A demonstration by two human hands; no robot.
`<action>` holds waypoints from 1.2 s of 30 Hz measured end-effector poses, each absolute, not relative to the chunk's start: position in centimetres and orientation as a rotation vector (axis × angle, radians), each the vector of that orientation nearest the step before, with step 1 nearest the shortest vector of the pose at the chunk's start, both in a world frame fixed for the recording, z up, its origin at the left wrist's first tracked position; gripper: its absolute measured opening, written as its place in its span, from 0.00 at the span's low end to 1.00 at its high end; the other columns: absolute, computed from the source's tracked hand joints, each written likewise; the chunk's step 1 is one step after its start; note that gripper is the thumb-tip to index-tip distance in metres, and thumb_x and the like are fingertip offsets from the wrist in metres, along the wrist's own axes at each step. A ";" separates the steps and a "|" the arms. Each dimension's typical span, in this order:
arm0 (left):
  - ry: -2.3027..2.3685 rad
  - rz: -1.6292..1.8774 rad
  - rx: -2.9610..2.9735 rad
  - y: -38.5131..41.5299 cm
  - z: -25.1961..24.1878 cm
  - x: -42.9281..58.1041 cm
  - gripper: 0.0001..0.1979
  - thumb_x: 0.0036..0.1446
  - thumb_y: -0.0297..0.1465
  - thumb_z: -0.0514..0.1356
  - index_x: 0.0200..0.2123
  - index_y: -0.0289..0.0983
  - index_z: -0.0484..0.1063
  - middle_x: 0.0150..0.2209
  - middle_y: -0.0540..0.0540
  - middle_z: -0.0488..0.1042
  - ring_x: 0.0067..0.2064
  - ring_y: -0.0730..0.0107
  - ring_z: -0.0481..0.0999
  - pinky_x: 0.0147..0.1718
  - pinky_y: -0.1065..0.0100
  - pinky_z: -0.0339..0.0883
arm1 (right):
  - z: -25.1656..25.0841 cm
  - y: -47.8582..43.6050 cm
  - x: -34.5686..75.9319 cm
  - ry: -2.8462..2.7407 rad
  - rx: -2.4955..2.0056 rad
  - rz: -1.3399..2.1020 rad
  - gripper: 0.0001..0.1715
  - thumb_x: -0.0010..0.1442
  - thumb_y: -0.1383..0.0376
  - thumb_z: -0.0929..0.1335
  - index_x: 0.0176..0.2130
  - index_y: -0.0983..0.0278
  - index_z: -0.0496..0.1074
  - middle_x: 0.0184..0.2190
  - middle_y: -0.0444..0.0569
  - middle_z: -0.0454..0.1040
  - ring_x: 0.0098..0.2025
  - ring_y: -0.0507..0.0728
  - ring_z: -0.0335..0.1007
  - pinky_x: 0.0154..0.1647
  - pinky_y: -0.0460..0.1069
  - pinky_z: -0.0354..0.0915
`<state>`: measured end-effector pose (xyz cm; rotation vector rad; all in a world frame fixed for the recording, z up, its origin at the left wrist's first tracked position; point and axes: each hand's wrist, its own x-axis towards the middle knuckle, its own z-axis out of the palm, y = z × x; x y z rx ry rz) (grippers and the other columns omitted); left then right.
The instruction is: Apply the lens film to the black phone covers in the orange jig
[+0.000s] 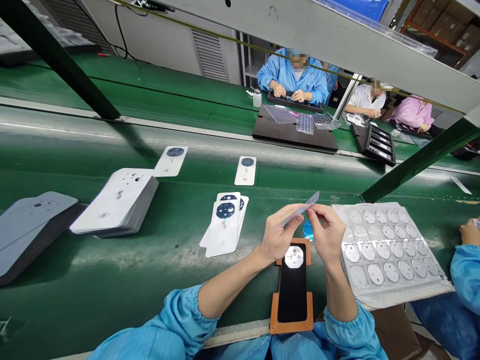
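My left hand point(279, 235) and my right hand point(327, 231) are both pinched on one thin white card point(300, 211), held nearly edge-on above the green belt. Under my hands lies an orange-rimmed black jig point(292, 295) with a round white disc point(294, 257) seated at its upper end. A small blue piece point(308, 231) shows between my hands; I cannot make out what it is. To the left of my left hand, a few white cards with dark round patches point(224, 225) lie overlapped.
A clear tray of round white discs point(386, 250) sits right of my hands. Two single cards point(246, 170) point(171, 160) and a tall card stack point(120, 202) lie on the belt point(112, 280). A co-worker's hand point(470, 232) is at right; other people work across the line.
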<state>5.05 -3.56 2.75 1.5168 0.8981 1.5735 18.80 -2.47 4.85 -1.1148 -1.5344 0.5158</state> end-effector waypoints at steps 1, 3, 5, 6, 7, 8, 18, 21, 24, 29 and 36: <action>0.904 1.571 1.522 -3.6 2.7 5.0 0.17 0.68 0.38 0.55 0.53 0.38 0.75 0.52 0.41 0.78 0.50 0.57 0.78 0.50 0.57 0.74 | 4.8 -2.5 18.8 -1.534 -1.114 0.514 0.08 0.63 0.61 0.69 0.35 0.61 0.78 0.38 0.50 0.79 0.42 0.58 0.76 0.44 0.54 0.74; 0.922 1.567 1.531 -3.5 2.6 5.0 0.17 0.68 0.38 0.55 0.54 0.39 0.75 0.52 0.41 0.78 0.49 0.59 0.79 0.50 0.58 0.75 | 4.8 -2.4 18.8 -1.533 -1.109 0.511 0.08 0.63 0.61 0.69 0.35 0.61 0.78 0.38 0.50 0.79 0.42 0.58 0.76 0.44 0.54 0.74; 0.930 1.571 1.526 -3.5 2.4 5.0 0.17 0.68 0.38 0.55 0.54 0.39 0.75 0.51 0.42 0.78 0.48 0.60 0.80 0.49 0.60 0.75 | 4.8 -2.4 18.8 -1.532 -1.100 0.507 0.07 0.63 0.62 0.69 0.35 0.61 0.78 0.38 0.50 0.79 0.42 0.58 0.76 0.44 0.54 0.73; 0.927 1.574 1.519 -3.5 2.4 5.0 0.17 0.68 0.38 0.55 0.54 0.39 0.75 0.51 0.43 0.79 0.48 0.60 0.80 0.48 0.60 0.75 | 4.9 -2.5 18.8 -1.533 -1.097 0.506 0.07 0.63 0.62 0.69 0.35 0.61 0.78 0.38 0.50 0.79 0.42 0.58 0.76 0.44 0.54 0.73; 0.922 1.576 1.513 -3.5 2.3 5.0 0.17 0.68 0.38 0.55 0.54 0.40 0.75 0.51 0.43 0.78 0.48 0.60 0.79 0.48 0.60 0.75 | 4.9 -2.5 18.8 -1.536 -1.095 0.505 0.07 0.63 0.62 0.69 0.35 0.61 0.78 0.38 0.50 0.79 0.42 0.58 0.76 0.44 0.54 0.74; 0.918 1.576 1.511 -3.5 2.3 5.0 0.17 0.68 0.38 0.55 0.54 0.40 0.75 0.51 0.43 0.78 0.48 0.60 0.79 0.48 0.60 0.75 | 4.9 -2.5 18.8 -1.538 -1.096 0.504 0.07 0.63 0.62 0.69 0.35 0.61 0.78 0.38 0.50 0.79 0.42 0.58 0.76 0.44 0.54 0.74; 0.939 1.609 1.627 -3.7 3.3 5.1 0.17 0.68 0.38 0.54 0.53 0.38 0.76 0.52 0.40 0.77 0.53 0.57 0.77 0.53 0.56 0.73 | 4.8 -2.5 18.7 -1.550 -1.123 0.496 0.08 0.64 0.61 0.68 0.36 0.61 0.77 0.37 0.50 0.79 0.42 0.58 0.76 0.43 0.54 0.74; 0.945 1.600 1.631 -3.8 3.3 5.1 0.17 0.68 0.37 0.54 0.53 0.38 0.76 0.53 0.41 0.77 0.54 0.58 0.77 0.53 0.57 0.73 | 4.7 -2.5 18.7 -1.537 -1.116 0.514 0.08 0.64 0.61 0.68 0.36 0.61 0.77 0.37 0.50 0.79 0.41 0.57 0.76 0.44 0.54 0.74; 0.943 1.593 1.614 -3.8 3.1 5.1 0.17 0.68 0.37 0.54 0.54 0.38 0.75 0.53 0.41 0.77 0.54 0.57 0.77 0.53 0.57 0.73 | 4.6 -2.4 18.7 -1.527 -1.097 0.523 0.07 0.63 0.62 0.69 0.36 0.61 0.77 0.37 0.50 0.79 0.42 0.57 0.76 0.44 0.54 0.73; 0.949 1.619 1.666 -3.8 3.1 5.2 0.17 0.69 0.35 0.53 0.54 0.38 0.75 0.53 0.40 0.77 0.54 0.58 0.77 0.52 0.58 0.73 | 4.5 -2.4 18.6 -1.527 -1.112 0.515 0.08 0.64 0.61 0.68 0.36 0.61 0.77 0.38 0.50 0.79 0.42 0.58 0.76 0.44 0.54 0.73; 0.920 1.665 1.938 -3.5 1.4 5.5 0.20 0.68 0.30 0.53 0.61 0.37 0.68 0.59 0.37 0.71 0.59 0.57 0.72 0.58 0.56 0.69 | 4.6 -2.7 18.3 -1.475 -1.214 0.522 0.07 0.61 0.63 0.68 0.36 0.62 0.77 0.37 0.49 0.79 0.39 0.56 0.75 0.40 0.52 0.72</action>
